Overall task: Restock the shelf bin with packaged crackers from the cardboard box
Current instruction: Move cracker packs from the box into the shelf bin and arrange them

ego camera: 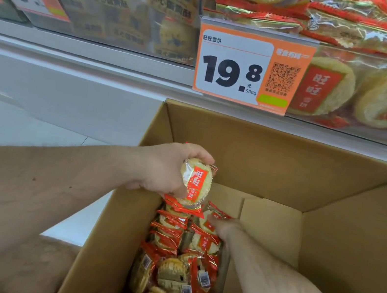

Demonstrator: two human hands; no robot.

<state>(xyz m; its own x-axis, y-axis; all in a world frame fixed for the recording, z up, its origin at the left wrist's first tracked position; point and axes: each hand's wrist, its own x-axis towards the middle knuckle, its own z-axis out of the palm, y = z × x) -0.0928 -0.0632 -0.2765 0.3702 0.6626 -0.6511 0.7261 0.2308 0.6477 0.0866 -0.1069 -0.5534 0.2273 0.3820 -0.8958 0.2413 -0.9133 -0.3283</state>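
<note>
My left hand (165,167) grips a stack of red-and-clear cracker packets (196,185) above the left side of the open cardboard box (287,168). Deep in the box, my right hand (221,225) reaches onto the pile of cracker packets (180,260) along the box's left wall; whether its fingers grip one I cannot tell. Above the box, the clear shelf bin (379,83) at upper right holds several of the same packets.
An orange price tag (250,68) reading 19.8 hangs on the bin's front. A neighbouring bin (113,5) at upper left holds yellow pastries. The white shelf ledge (74,53) runs under the bins, with pale floor at left.
</note>
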